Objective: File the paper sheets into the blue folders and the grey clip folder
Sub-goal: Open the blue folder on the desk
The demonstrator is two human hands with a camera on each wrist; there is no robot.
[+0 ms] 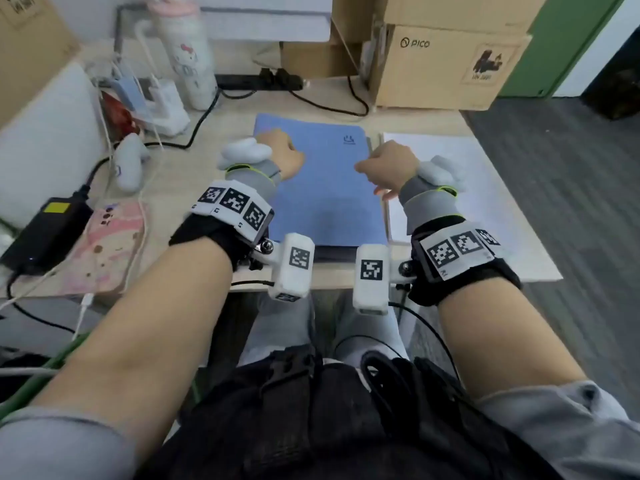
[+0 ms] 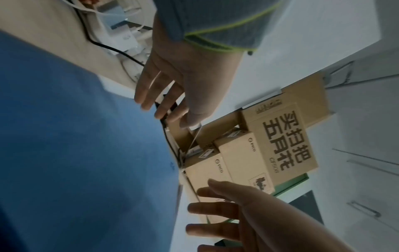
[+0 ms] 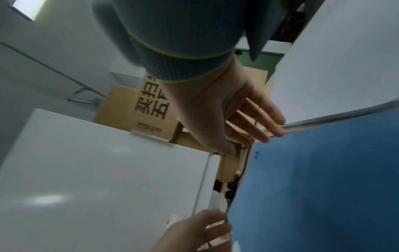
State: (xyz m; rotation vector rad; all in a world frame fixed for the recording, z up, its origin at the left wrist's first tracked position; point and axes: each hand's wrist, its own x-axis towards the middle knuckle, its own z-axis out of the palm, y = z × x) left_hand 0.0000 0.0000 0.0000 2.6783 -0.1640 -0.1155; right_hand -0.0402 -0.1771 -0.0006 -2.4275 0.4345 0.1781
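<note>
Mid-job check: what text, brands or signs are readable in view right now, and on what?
"PICO": front of the cardboard box, head view.
"买扫把 五月花": side of the larger cardboard box, left wrist view.
Blue folder: small corner logo, too small to read.
Box sticker: caption under the black figure, blurred.
Wrist bands: coded square markers, no words.

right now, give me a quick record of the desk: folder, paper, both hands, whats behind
blue folder: flat on the desk, centre
under it: a dark cover shows at the near edge
paper sheets: lying loose, right of the folder
left hand: fingers relaxed, over the folder's far left part; contact unclear
right hand: straight fingertips at the folder's right edge
behind: cardboard boxes, far right
</note>
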